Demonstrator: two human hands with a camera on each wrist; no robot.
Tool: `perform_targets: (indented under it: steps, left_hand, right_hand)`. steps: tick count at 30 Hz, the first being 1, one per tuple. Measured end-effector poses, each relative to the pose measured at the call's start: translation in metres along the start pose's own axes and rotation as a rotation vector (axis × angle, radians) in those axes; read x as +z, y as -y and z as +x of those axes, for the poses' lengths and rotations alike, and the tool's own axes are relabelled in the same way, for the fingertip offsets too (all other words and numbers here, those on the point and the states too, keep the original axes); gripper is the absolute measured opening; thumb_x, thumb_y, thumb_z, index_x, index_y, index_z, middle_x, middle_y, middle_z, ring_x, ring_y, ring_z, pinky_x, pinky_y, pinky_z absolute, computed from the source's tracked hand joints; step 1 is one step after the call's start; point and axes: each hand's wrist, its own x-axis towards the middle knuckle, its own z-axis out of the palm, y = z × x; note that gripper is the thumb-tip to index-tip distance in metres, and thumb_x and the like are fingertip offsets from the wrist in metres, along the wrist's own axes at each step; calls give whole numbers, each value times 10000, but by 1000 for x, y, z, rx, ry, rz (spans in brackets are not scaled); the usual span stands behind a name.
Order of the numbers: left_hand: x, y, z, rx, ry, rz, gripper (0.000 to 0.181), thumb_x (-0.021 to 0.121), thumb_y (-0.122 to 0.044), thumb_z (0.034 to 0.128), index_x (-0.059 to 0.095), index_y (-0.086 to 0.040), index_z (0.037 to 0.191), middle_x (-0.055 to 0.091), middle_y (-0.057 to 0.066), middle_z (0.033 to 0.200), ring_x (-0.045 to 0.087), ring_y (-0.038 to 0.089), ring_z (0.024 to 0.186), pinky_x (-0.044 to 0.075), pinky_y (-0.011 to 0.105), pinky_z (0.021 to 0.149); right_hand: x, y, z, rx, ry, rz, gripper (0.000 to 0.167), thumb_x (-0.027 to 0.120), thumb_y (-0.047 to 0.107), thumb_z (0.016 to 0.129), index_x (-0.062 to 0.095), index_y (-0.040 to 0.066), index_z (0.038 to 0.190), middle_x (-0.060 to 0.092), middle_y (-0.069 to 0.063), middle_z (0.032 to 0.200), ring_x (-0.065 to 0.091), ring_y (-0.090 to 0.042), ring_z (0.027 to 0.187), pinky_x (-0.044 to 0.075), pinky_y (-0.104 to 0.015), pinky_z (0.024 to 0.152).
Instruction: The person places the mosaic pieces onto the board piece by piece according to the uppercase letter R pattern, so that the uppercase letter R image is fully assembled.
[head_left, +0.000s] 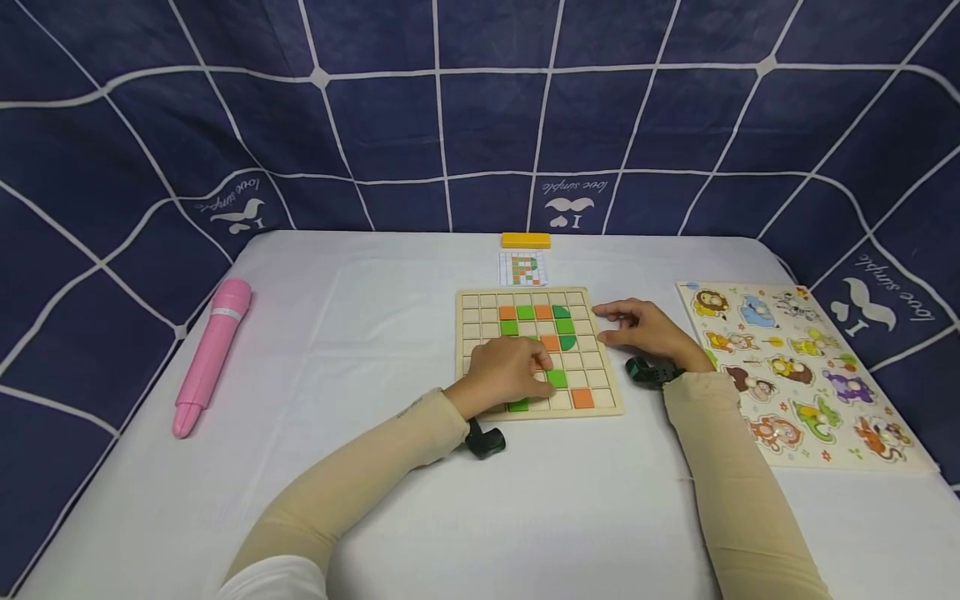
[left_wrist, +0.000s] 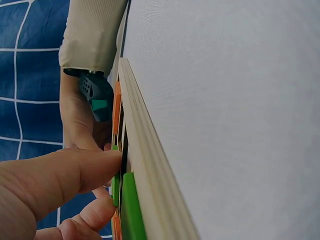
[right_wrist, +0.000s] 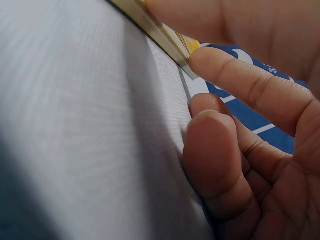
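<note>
A wooden grid board [head_left: 468, 327] lies on the table, with orange and green square tiles and dark green rounded tiles on its cells. My left hand [head_left: 502, 375] reaches over the board and covers some cells. Its thumb and forefinger pinch a green square tile [head_left: 557, 378] low on the board; in the left wrist view the tile's edge [left_wrist: 116, 190] shows between the fingertips. By the board's right side, my right hand [head_left: 641, 327] has thumb and forefinger extended. In the right wrist view, the forefinger [right_wrist: 250, 80] touches the board's edge [right_wrist: 167, 47].
Behind the board lie a pattern card [head_left: 522, 269] and a yellow block [head_left: 526, 241]. An animal puzzle board [head_left: 813, 383] is at the right, partly under the right forearm. A pink microphone-shaped object [head_left: 213, 354] lies at the left. Dark blue checked cloth [head_left: 487, 117] surrounds the table.
</note>
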Motion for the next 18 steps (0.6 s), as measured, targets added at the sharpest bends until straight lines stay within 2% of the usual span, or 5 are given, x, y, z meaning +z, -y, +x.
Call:
perform_targets:
  steps: [7,14,18]
  left_hand:
    - [-1,3,-2,24,30,-11,237,906,-390,882,790,-272,1051,608,-132,753,582,100,784,425,385,792]
    - [-4,16,-13,117,118,-82,381,835,-327,948,777,-198,1301,580,-143,744,538,80,733,442,335,780]
    - [-9,31,-22,175,105,-135,368,835,-279,958,779,-158,1300,619,-130,821,533,77,760,433,295,775]
  right_hand:
    - [1,-1,0,0,3,5,580,836,78,943,611,-97,1449,577,-209,1193,469,-187,865,392,-248,741]
    - [4,-3,-1,20,13,4,567,836,95,946,626,-84,1442,569,-197,1179,467,-202,876,389,-260,747]
    - [7,-2,-3,55,14,-14,545,828,108,950,646,-61,1435,574,-192,1185,465,-233,912,391,-292,767]
